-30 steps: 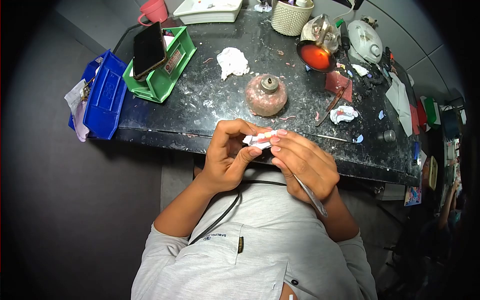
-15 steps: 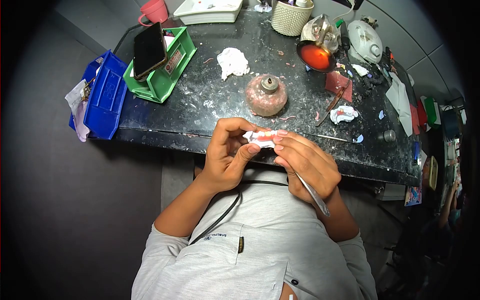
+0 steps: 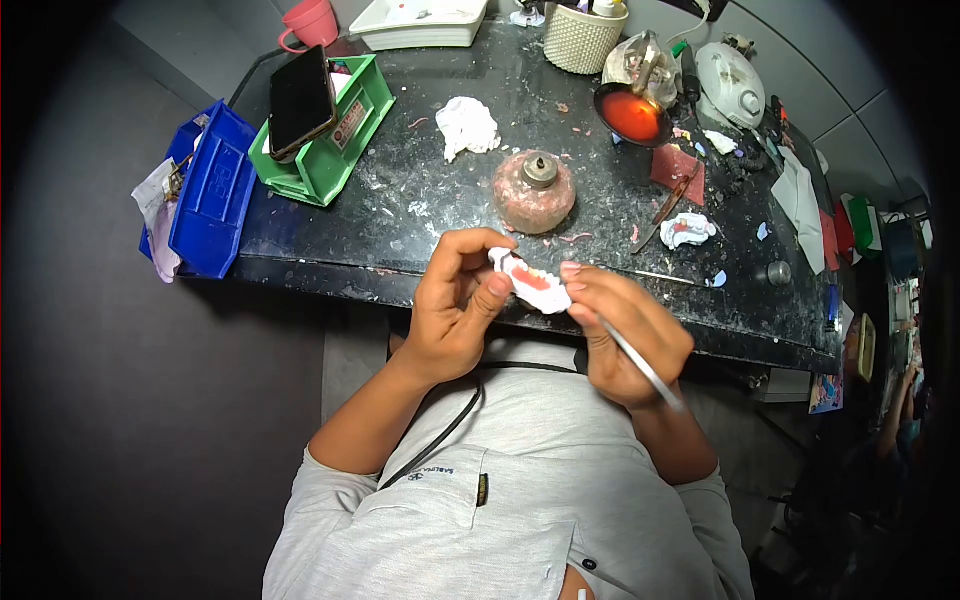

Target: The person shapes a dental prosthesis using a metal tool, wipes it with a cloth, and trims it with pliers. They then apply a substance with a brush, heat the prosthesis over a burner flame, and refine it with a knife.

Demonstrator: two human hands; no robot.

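A white dental cast (image 3: 545, 296) with pink wax and small teeth on it is tilted down to the right in front of the bench edge. My left hand (image 3: 455, 305) pinches its left end between thumb and fingers. My right hand (image 3: 635, 335), at the cast's right end, is closed round a thin metal tool (image 3: 643, 366), whose flat end points down toward my shirt. The tool's other end is hidden at my fingertips. Beyond the cast stands a round glass burner (image 3: 534, 192) with a metal cap.
On the black bench (image 3: 400, 215) are a green bin (image 3: 350, 135) with a phone (image 3: 301, 103), a blue bin (image 3: 213, 200), crumpled white material (image 3: 467, 127), a knife (image 3: 664, 213), another cast (image 3: 688, 230), a lamp (image 3: 632, 113) glowing orange and a woven basket (image 3: 583, 40).
The cast has turned, its right end now lower. My right hand has shifted slightly right, its fingers off the cast's top, and the tool has swung with it.
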